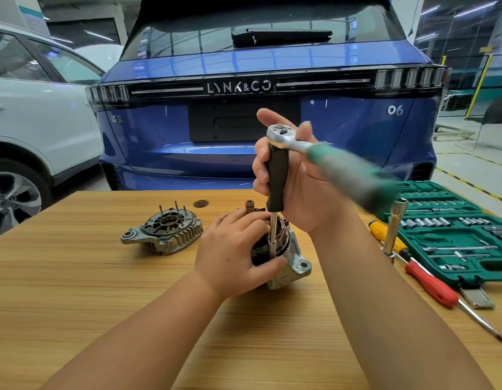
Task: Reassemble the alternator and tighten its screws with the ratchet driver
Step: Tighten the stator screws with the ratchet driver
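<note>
Garage, wood tabletop [75, 291] behind a blue car. My right grip [294, 175] wraps the ratchet driver [277, 175], upright; alternator [289, 257] directly below it, my left grip [233, 257] clamped round it. Risk — ratchet handle's blurred, mid-swing; the bit could tilt and slip off the screw.

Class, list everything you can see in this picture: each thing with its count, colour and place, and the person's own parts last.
alternator body: 1, silver, table centre
end cover: 1, grey, left of it
ratchet driver: 1, black and green, upright above the body
socket case: 1, green, table right
screwdrivers: 2, red, yellow, beside the case
table: 1, wooden
cars: 2, blue, white, behind
left hand: rests on the body
right hand: grips the driver
</note>
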Demonstrator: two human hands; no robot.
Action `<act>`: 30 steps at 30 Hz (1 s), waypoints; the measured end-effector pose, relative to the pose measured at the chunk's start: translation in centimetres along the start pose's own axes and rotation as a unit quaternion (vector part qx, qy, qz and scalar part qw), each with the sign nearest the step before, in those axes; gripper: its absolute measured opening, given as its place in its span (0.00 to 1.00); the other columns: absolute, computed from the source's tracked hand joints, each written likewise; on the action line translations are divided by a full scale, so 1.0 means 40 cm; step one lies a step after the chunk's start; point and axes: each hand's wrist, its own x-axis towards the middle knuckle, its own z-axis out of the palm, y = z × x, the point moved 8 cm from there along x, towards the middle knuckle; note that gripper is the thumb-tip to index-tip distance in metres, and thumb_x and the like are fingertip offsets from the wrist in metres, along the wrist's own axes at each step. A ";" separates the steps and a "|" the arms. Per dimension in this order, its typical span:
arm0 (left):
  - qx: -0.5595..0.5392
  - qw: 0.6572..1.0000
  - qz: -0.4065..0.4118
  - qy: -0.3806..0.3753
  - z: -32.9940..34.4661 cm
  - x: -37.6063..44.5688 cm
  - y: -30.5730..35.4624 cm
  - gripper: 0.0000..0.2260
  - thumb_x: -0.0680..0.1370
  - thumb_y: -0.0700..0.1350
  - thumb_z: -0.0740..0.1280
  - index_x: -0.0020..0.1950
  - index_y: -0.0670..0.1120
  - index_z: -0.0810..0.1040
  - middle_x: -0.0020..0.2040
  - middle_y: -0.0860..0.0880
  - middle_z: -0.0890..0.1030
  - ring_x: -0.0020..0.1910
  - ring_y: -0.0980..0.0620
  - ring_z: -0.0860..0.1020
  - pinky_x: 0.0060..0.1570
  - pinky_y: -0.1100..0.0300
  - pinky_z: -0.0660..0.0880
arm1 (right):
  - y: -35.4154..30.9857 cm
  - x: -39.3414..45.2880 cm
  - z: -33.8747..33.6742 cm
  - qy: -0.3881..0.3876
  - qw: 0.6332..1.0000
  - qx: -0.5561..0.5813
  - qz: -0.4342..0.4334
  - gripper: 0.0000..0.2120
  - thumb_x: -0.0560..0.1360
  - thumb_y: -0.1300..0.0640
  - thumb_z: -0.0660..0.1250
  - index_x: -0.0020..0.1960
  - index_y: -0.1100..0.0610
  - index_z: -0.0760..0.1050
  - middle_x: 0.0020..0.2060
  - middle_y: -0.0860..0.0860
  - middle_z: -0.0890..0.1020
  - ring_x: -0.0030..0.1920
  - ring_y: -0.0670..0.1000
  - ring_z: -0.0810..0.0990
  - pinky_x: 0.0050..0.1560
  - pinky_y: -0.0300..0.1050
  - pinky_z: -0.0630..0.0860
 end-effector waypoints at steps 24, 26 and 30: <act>0.005 1.000 0.009 0.023 -0.004 0.001 0.003 0.20 0.72 0.65 0.68 0.52 0.51 0.82 0.62 0.57 0.81 0.64 0.49 0.78 0.56 0.47 0.76 | -0.003 0.001 0.014 -0.051 0.999 -0.010 -0.014 0.36 0.65 0.34 0.75 0.66 0.51 0.72 0.41 0.54 0.76 0.35 0.50 0.71 0.35 0.45 0.66; 0.007 1.000 0.007 0.019 -0.003 0.001 0.002 0.20 0.72 0.65 0.68 0.52 0.51 0.82 0.62 0.57 0.81 0.64 0.49 0.78 0.56 0.46 0.76 | 0.003 0.002 0.008 -0.018 1.000 -0.002 0.005 0.34 0.66 0.36 0.77 0.64 0.52 0.73 0.40 0.53 0.76 0.33 0.49 0.73 0.34 0.43 0.68; 0.014 1.000 -0.003 0.016 -0.001 -0.002 0.001 0.20 0.72 0.66 0.67 0.52 0.52 0.82 0.63 0.55 0.82 0.66 0.45 0.78 0.60 0.44 0.75 | -0.025 -0.004 -0.057 0.173 0.976 -0.126 -0.044 0.08 0.79 0.50 0.70 0.49 0.55 0.76 0.31 0.48 0.73 0.27 0.46 0.69 0.29 0.39 0.67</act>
